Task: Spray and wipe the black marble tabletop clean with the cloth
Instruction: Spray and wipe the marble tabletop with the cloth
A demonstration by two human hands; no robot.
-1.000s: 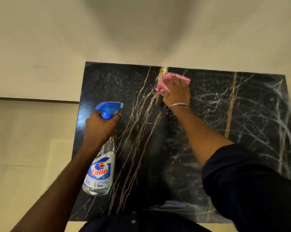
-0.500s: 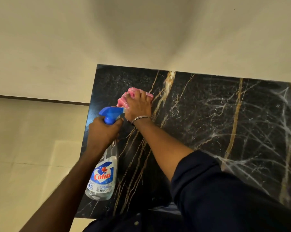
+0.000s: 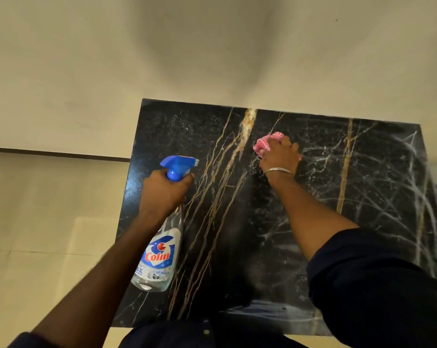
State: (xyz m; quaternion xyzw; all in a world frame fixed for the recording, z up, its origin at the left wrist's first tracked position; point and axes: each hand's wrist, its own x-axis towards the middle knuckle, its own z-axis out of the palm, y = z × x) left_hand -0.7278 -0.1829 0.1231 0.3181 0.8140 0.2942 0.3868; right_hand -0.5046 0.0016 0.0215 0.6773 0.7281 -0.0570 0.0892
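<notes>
While the left hand (image 3: 165, 193) clamps its fingers round the spray bottle (image 3: 159, 256), the right hand (image 3: 279, 158) pins the pink cloth (image 3: 264, 144) under curled fingers on the tabletop (image 3: 368, 202), mid-wipe, and should next sweep marble beyond its fingertips.

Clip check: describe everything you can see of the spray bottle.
The spray bottle is clear plastic with a blue trigger head, its nozzle pointing right across the black marble tabletop. Its blue, white and red label reads "Colin". The liquid level is unclear. The left hand grips the neck just under the trigger head, over the tabletop's left side. Whether the base touches the marble cannot be told.
</notes>
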